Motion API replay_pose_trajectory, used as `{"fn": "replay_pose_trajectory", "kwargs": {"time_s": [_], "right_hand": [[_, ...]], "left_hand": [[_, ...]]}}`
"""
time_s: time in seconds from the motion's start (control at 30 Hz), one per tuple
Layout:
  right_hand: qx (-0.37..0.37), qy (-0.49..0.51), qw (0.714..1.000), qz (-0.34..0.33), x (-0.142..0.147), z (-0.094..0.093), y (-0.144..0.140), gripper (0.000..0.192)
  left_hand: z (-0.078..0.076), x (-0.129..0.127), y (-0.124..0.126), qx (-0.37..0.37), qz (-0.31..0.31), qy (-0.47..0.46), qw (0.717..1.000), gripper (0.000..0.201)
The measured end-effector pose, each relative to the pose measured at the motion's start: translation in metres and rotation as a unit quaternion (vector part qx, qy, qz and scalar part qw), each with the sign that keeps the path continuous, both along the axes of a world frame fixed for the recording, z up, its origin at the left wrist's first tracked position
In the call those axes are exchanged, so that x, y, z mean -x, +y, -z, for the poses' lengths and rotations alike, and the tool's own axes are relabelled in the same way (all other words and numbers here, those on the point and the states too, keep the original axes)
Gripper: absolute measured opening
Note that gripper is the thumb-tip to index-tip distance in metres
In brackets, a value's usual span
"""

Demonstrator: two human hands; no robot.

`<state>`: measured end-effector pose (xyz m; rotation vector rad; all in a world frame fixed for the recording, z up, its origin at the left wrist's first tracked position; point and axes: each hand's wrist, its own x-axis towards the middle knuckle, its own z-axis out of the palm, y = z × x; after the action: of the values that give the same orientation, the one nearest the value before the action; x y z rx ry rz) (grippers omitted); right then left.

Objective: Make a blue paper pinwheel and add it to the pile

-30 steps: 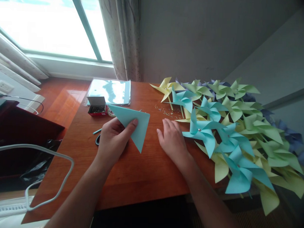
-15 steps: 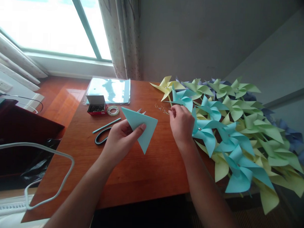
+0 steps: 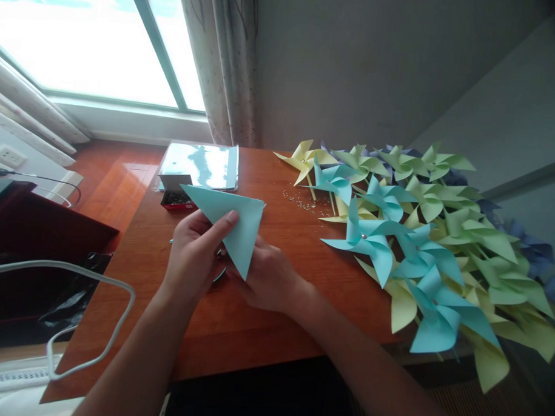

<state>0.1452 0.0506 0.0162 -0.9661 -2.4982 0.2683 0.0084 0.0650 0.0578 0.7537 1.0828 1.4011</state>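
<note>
- The folded blue paper triangle [image 3: 231, 221] is up off the wooden table [image 3: 273, 317], just in front of me, its sharp tip pointing down toward my right hand.
- My left hand [image 3: 194, 253] pinches it, thumb flat across the front face and fingers behind. That grip has not let go over the last second; the sheet has only swung a little left and nearer.
- My right hand [image 3: 268, 277] is the real change. Half a second ago it was over by the scattered small pins [image 3: 305, 203] beside the pinwheels; now it has come back under the triangle's lower point, fingers curled. Whether they are closed on a pin, I cannot tell, as the paper hides the fingertips.
- To my mind that means both hands are now set to work this one sheet.
- Scissors [image 3: 218, 272] peek out just under my hands.
- Further back sit the open pin box [image 3: 175, 195] and a sheet pack [image 3: 201, 166].
- The pile of finished pinwheels [image 3: 417, 237] lies untouched at my right.
</note>
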Motion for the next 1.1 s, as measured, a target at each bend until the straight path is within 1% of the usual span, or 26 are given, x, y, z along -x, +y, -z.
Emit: {"fn": "replay_pose_trajectory", "kwargs": {"time_s": [0.07, 0.1, 0.17, 0.3, 0.37, 0.43, 0.5, 0.57, 0.63, 0.77, 0.83, 0.9, 1.0, 1.1], "right_hand": [[0.004, -0.007, 0.999, -0.045, 0.006, 0.0, -0.006, 0.022], [0.009, -0.012, 0.999, -0.052, 0.007, 0.0, -0.008, 0.022], [0.021, -0.028, 0.999, -0.034, 0.004, -0.003, -0.012, 0.021], [0.05, -0.07, 0.993, 0.084, -0.01, -0.01, -0.028, 0.025], [0.072, -0.08, 0.982, 0.156, -0.019, -0.013, -0.039, 0.03], [0.083, -0.097, 0.965, 0.229, -0.03, -0.015, -0.051, 0.031], [0.084, -0.116, 0.949, 0.279, -0.041, -0.016, -0.06, 0.024], [0.085, -0.136, 0.935, 0.315, -0.054, -0.015, -0.067, 0.01], [0.08, -0.153, 0.924, 0.342, -0.067, -0.013, -0.071, 0.006], [0.056, -0.179, 0.909, 0.371, -0.095, -0.002, -0.079, 0.008], [0.042, -0.181, 0.9, 0.393, -0.108, 0.003, -0.084, 0.008], [0.033, -0.175, 0.899, 0.401, -0.117, 0.006, -0.088, 0.007], [0.03, -0.145, 0.902, 0.406, -0.12, 0.001, -0.091, 0.011], [0.02, -0.055, 0.915, 0.399, -0.105, -0.013, -0.084, 0.023]], "left_hand": [[0.0, 0.002, 0.001, -0.006, -0.012, 0.003, 1.0, 0.022], [0.0, 0.002, 0.002, -0.011, -0.016, 0.005, 1.0, 0.021], [0.003, 0.003, 0.003, -0.021, -0.018, 0.016, 0.999, 0.02], [0.007, 0.004, 0.003, -0.023, 0.004, 0.054, 0.998, 0.017], [0.007, 0.003, 0.003, -0.025, 0.012, 0.068, 0.997, 0.018], [0.006, 0.003, 0.002, -0.028, 0.021, 0.078, 0.996, 0.019], [0.006, 0.002, 0.001, -0.031, 0.031, 0.084, 0.995, 0.02], [0.006, 0.001, 0.0, -0.033, 0.044, 0.086, 0.995, 0.019], [0.007, 0.0, -0.001, -0.034, 0.06, 0.085, 0.994, 0.018], [0.009, -0.002, -0.003, -0.032, 0.095, 0.088, 0.991, 0.02], [0.009, -0.004, -0.003, -0.028, 0.104, 0.092, 0.99, 0.023], [0.009, -0.005, -0.004, -0.026, 0.106, 0.094, 0.99, 0.025], [0.008, -0.007, -0.004, -0.025, 0.111, 0.102, 0.988, 0.025], [0.008, -0.01, -0.005, -0.028, 0.13, 0.114, 0.984, 0.025]]}}
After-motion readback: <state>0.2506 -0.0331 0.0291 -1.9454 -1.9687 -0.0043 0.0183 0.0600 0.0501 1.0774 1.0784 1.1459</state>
